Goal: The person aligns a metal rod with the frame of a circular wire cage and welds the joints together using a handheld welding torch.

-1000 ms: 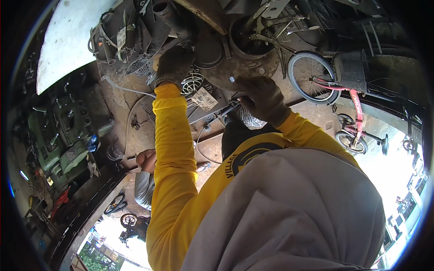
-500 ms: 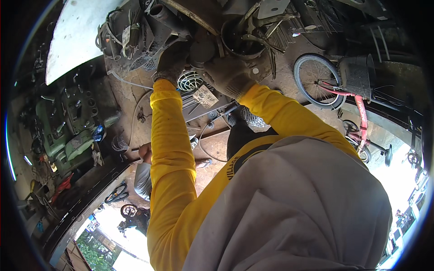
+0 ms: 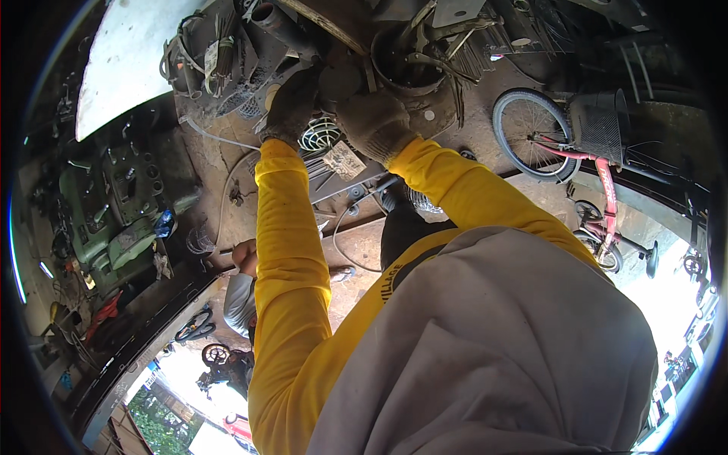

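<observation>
head: l hand & r hand gloved, nr dark cylinder; can't tell fingers' state; yellow shirt lettered.

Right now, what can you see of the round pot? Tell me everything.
The pot is a dark, round, wide-mouthed vessel that looks like metal, with no lid on. It stands mouth up on a brown surface, beyond and to the right of the right hand. Branching pieces that look like metal reach into it and lie across its rim. Its inside is largely too dark to read, and whether the hand touches it cannot be told.
</observation>
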The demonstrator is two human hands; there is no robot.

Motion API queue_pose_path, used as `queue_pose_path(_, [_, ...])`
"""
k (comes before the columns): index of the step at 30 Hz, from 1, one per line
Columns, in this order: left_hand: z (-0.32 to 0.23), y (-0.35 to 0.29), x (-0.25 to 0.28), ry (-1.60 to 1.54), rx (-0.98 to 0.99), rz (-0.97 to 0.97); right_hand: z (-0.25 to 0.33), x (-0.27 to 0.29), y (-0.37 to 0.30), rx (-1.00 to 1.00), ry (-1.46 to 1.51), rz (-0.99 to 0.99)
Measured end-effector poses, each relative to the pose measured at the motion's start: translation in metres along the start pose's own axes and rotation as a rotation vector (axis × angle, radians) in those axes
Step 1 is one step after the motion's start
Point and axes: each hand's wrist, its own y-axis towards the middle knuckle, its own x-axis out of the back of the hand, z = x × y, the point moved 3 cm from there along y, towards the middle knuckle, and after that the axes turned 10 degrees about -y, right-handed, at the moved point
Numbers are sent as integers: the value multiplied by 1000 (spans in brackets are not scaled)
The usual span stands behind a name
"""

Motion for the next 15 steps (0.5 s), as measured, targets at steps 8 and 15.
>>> queue_pose_path(8, [-1, -6, -14, 159, -46, 40, -3, 16, -5, 33, -1, 51])
queue_pose_path(15, [-3, -3, -18, 352, 8, 84, 4, 4, -4, 59, -87, -68])
